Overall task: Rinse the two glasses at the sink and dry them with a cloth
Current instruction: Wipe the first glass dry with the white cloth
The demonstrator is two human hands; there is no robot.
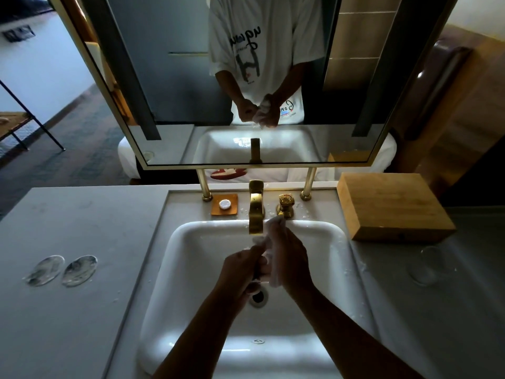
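Over the white sink (191, 269), just below the gold tap (256, 214), my two hands work together. My right hand (291, 258) is curled round a clear glass wrapped in a white cloth (274, 223), so little of the glass shows. My left hand (241, 272) grips the cloth at its near end, against the right hand. A second clear glass (426, 266) stands alone on the grey counter to the right of the sink. No water runs from the tap.
A wooden box (393, 206) sits at the back right. A soap dish (224, 205) and a gold tap handle (285, 205) flank the tap. Two round wet discs (62, 270) lie on the left counter. A mirror (246, 77) stands behind the sink.
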